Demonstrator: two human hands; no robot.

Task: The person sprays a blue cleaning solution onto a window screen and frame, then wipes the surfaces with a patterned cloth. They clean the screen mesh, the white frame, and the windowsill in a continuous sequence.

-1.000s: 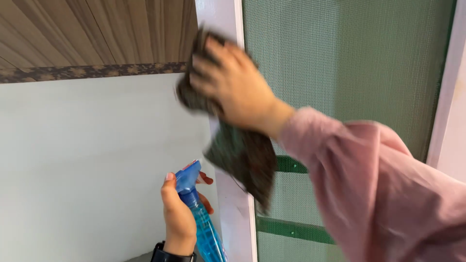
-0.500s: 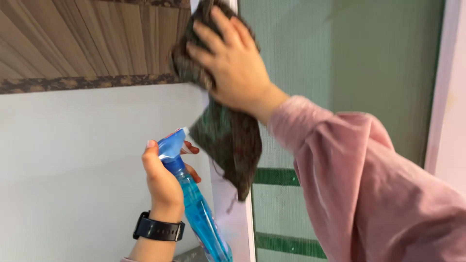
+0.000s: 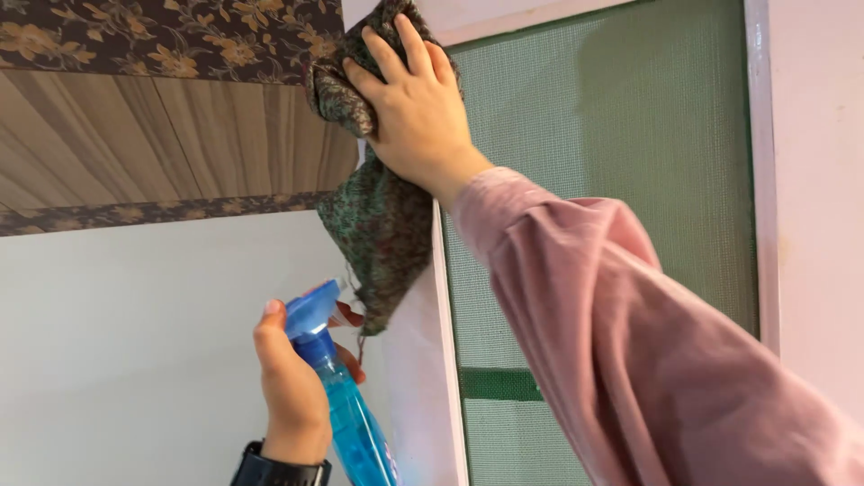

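My right hand (image 3: 416, 110) presses a dark patterned cloth (image 3: 380, 216) against the upper left corner of a pale pink frame (image 3: 432, 342), and the cloth's loose end hangs down below the wrist. A pink sleeve covers that arm. Lower left, my left hand (image 3: 290, 387) grips a blue spray bottle (image 3: 340, 396) upright by its neck, its nozzle just under the hanging cloth. A black watch sits on that wrist.
A green mesh screen (image 3: 612, 153) fills the frame, with a green crossbar (image 3: 499, 384) low down. Left is a plain white wall (image 3: 126, 351) under a wood-grain band and floral border (image 3: 162, 36). A pink wall panel (image 3: 819, 198) stands at the right.
My right hand has slid the cloth upward along the frame to its top corner. The view has tilted up, and the left hand with the bottle stays low beside the frame.
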